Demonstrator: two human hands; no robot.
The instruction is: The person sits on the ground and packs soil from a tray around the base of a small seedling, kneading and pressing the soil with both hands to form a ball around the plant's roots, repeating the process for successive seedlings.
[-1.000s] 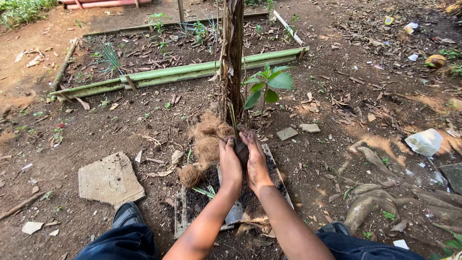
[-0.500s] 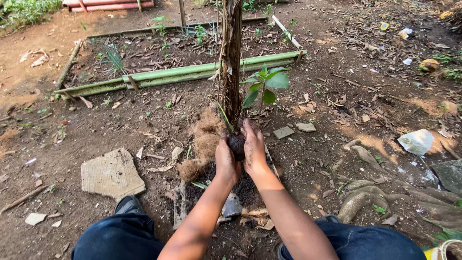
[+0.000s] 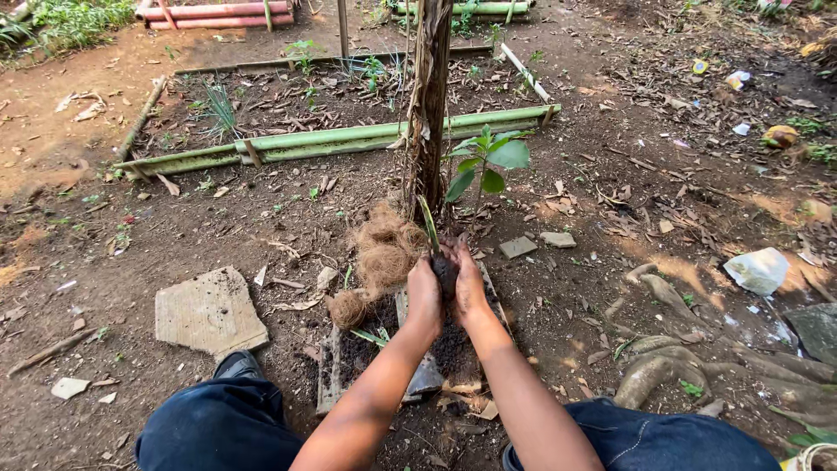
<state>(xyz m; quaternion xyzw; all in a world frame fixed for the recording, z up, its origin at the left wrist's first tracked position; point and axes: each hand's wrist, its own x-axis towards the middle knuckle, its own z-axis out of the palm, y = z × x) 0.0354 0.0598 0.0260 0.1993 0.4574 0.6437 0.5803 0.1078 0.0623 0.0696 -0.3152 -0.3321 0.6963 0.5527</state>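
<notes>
Nearest the camera, two knees in dark blue trousers (image 3: 218, 427) frame the bare forearms of a person squatting on the dirt. Between the knees lies a flat board (image 3: 330, 384) heaped with dark loose soil (image 3: 449, 347), its far end running toward the trunk. Above the board's far end, the left hand (image 3: 425, 295) and right hand (image 3: 471, 288) are cupped tightly together, fingers curled shut around a dark ball of soil (image 3: 445, 272); a narrow green shoot (image 3: 428, 225) rises out of the top of it. The ball sits squarely between the palms, just above the heap. To press it well, I judge the palms should squeeze evenly from both sides and turn the ball a little at a time, keeping the shoot upright and free of the thumbs, so the soil packs without cracking. Just left of the hands lies a tuft of brown coconut fibre (image 3: 384, 253), within easy reach. Beyond stands a thin tree trunk (image 3: 429, 105) with a small leafy sapling (image 3: 488, 161) beside it, and behind that a green bamboo border (image 3: 340, 139) edging a planted bed
</notes>
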